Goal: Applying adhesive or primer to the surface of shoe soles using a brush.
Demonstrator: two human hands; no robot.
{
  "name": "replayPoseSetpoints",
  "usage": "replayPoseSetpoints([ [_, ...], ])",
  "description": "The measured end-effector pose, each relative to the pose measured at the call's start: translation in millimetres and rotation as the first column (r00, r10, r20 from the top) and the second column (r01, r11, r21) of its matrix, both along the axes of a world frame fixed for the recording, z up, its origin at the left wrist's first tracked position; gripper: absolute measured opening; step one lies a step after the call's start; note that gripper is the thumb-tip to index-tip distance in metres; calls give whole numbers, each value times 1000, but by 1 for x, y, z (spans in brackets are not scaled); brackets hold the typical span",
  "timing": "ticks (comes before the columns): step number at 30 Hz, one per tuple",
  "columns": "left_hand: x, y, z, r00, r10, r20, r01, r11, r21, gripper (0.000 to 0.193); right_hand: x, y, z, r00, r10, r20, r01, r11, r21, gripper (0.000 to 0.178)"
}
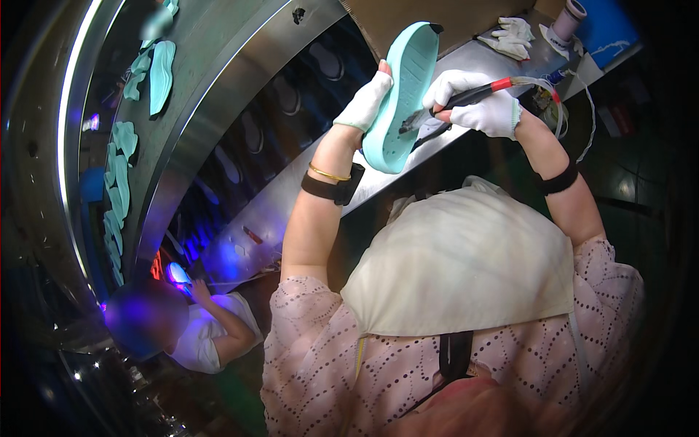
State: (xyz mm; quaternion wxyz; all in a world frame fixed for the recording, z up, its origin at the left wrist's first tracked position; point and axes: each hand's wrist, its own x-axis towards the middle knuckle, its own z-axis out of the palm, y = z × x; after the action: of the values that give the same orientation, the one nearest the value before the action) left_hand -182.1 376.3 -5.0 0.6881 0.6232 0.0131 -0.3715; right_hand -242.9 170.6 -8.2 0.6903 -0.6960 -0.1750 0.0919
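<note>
a brush [477, 93] at the face of a teal shoe sole [400, 80]
the left hand [366, 102], gloved, grips the sole along its left edge, holding it raised between both hands. the right hand [473, 108], also gloved, pinches the brush's black handle, bristles over the sole's lower part; whether they touch is hard to tell. beyond the right hand, white gloves [512, 36] lie on the counter [271, 217]; well left of the left hand, teal pieces [162, 76] lie on a belt [195, 44].
</note>
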Motion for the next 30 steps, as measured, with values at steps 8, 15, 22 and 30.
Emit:
replayPoseSetpoints([
  [8, -4, 29, 11, 947, 189, 258, -54, 890, -452, 74, -4, -17, 31, 999, -20, -47, 25, 994, 106, 13],
  [15, 3, 61, -54, 919, 67, -388, -305, 743, -596, 74, -5, 13, 18, 977, -198, -83, 214, 927, 307, 15],
  [22, -56, -12, -41, 961, 53, -273, -243, 637, -731, 59, 27, 22, -17, 848, -530, -9, 500, 793, 349, 8],
  [30, -52, -24, -40, 902, 222, -370, -415, 683, -601, 60, -5, 30, 15, 935, -353, -29, 354, 932, 78, 11],
])
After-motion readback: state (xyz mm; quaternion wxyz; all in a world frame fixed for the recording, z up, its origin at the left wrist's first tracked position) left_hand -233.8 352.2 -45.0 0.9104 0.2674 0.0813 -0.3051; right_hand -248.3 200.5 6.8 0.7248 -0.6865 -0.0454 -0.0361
